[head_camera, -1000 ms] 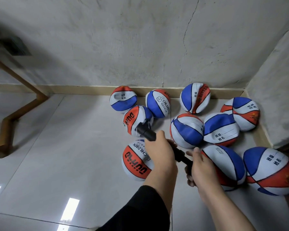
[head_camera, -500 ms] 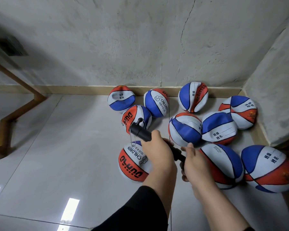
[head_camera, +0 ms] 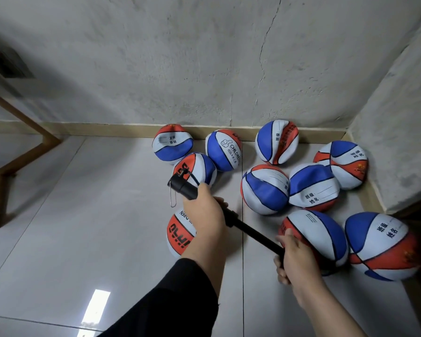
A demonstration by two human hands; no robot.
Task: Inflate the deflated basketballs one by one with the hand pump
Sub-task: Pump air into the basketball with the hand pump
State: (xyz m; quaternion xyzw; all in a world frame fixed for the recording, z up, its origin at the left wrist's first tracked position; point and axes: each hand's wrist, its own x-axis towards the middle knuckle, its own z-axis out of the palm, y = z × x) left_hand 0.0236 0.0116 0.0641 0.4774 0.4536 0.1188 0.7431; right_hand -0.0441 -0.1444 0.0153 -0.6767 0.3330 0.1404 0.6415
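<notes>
A black long sleeve (head_camera: 170, 300) covers the left forearm; the right forearm (head_camera: 326, 305) is bare.

1 head-worn view, forward and down, near over hands and floor corner.

"CHILDREN" on back basketball (head_camera: 224, 153), "班级 姓名" on middle basketball (head_camera: 314, 188)

The deflated basketballs (head_camera: 265, 188) crowd the floor from the skirting board (head_camera: 83, 130) out to the concrete wall (head_camera: 394, 142) on the right, touching or nearly touching, so little room shows between them. One ball (head_camera: 180, 235) lies apart, nearest the person, partly hidden under the left hand (head_camera: 204, 215). Left of the cluster the tiled floor (head_camera: 83, 215) lies open as far as the wooden rail (head_camera: 22, 154).
</notes>
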